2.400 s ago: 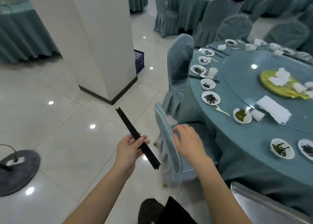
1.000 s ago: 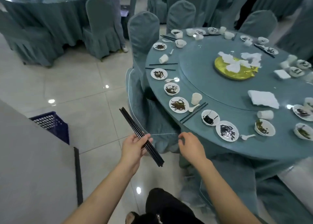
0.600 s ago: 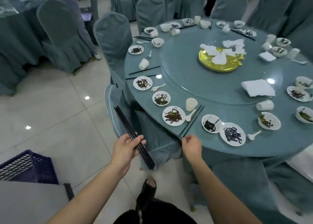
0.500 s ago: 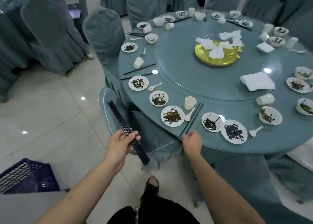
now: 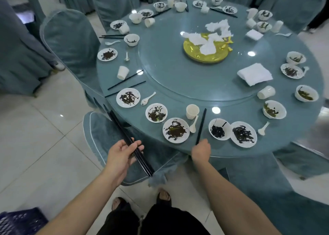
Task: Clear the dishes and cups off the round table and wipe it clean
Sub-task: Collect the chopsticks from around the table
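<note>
left hand (image 5: 122,153) gripping a bundle of black chopsticks (image 5: 130,144), right hand (image 5: 201,150) pinching the chopstick pair (image 5: 201,126) on the worktop (image 5: 178,85) edge, dirty plates around

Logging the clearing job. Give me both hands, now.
Left hand: holding a bundle of black chopsticks.
Right hand: gripping the near end of the chopsticks on the table.

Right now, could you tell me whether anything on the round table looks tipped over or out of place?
Yes: a white cup lies on its side near the folded napkin, and another cup is tipped at the far side. Crumpled tissues are heaped on the gold platter.
</note>
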